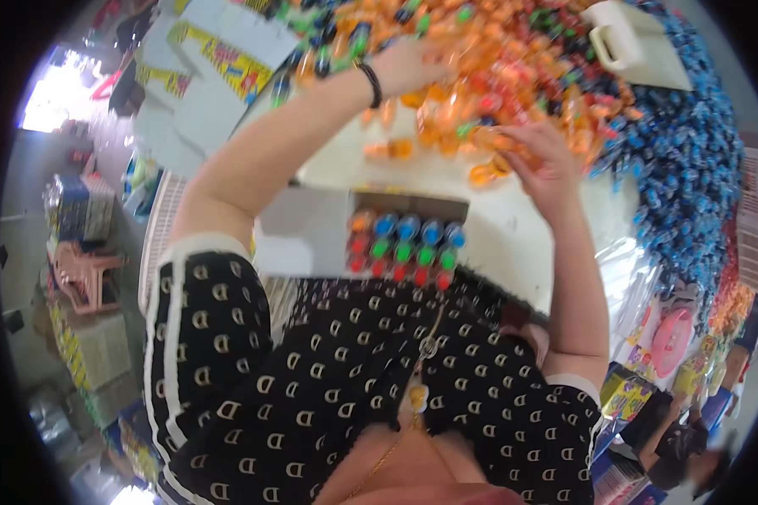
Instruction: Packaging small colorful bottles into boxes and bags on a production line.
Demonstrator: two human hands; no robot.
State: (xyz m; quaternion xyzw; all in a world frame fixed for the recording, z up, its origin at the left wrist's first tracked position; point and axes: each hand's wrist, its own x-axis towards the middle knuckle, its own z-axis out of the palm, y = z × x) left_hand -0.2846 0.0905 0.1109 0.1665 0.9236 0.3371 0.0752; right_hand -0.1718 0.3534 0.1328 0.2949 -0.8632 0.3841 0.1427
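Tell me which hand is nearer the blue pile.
Right: the right hand is just left of the blue pile; the left hand is farther left, at the orange pieces.

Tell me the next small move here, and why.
Probably lower the orange bottle in the right hand toward the open box: the fingers seem closed around it, and the box, with colourful bottles in rows, sits nearby. The left hand is at the orange pile.

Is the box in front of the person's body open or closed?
Open: rows of coloured caps are visible inside the box.
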